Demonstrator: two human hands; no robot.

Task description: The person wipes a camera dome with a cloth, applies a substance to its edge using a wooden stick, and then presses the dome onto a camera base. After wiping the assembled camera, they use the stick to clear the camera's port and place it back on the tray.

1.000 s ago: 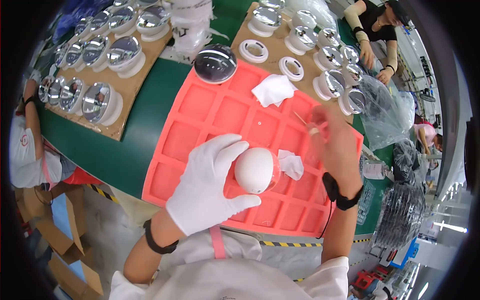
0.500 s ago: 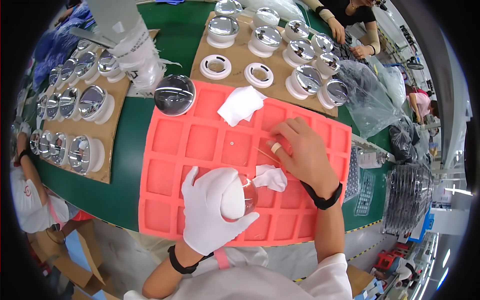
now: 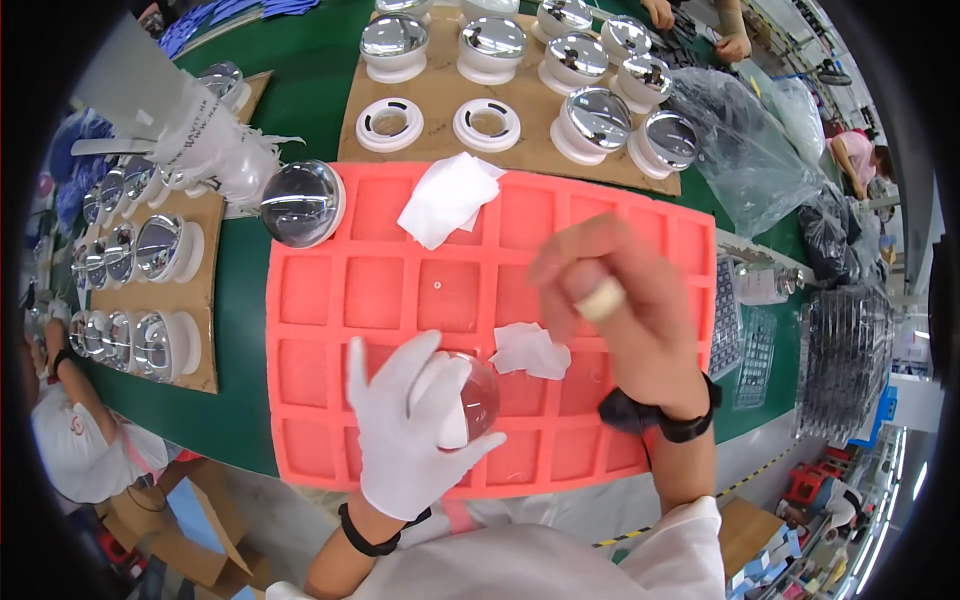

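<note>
My left hand, in a white glove, is wrapped round a clear dome with a white part on its left side, low over a red foam tray. To its right is my bare right hand, blurred by motion, above the tray's right half. Its fingers curl inward, and a pale band circles one finger. Anything in that grip is hidden by the blur. A crumpled white cloth lies between the hands, another white cloth farther back. A small ring sits in one compartment.
A mirror-like dark dome rests on the tray's far left corner. Behind are cardboard sheets with several silvery domes and two white rings. Plastic bags lie at right. A wrapped post stands left; co-workers are nearby.
My right hand has lifted off the tray, drawn toward me and curled its fingers; the thin stick seen near its fingers no longer shows. The left hand still holds the dome. The view has shifted.
</note>
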